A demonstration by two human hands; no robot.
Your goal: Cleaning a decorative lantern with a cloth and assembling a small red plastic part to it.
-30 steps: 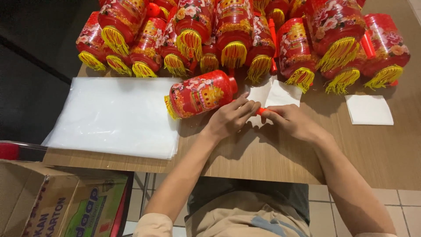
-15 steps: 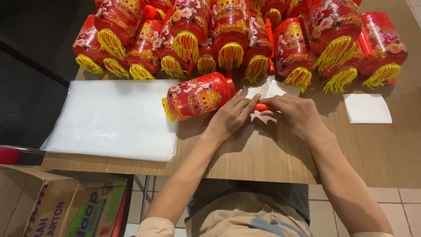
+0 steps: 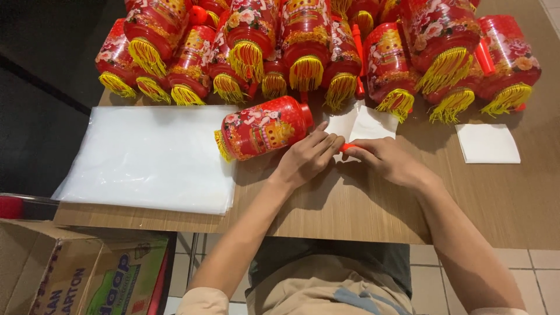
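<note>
A red lantern (image 3: 262, 129) with a yellow tassel fringe lies on its side on the wooden table (image 3: 361, 204). My left hand (image 3: 306, 158) rests just right of it, fingers touching a small red stick (image 3: 349, 147). My right hand (image 3: 389, 160) pinches that same stick from the other side. Under and behind the hands lies a white paper sheet (image 3: 361, 123). What else the fingers hold is hidden.
Several red lanterns (image 3: 303, 52) with yellow tassels crowd the far side of the table. A stack of clear plastic bags (image 3: 146, 157) lies at left. A white paper pad (image 3: 487, 143) sits at right. A cardboard box (image 3: 76, 274) stands below the table's left edge.
Both hands stay together over the red stick; the fingers shift slightly. The view has drifted a little.
</note>
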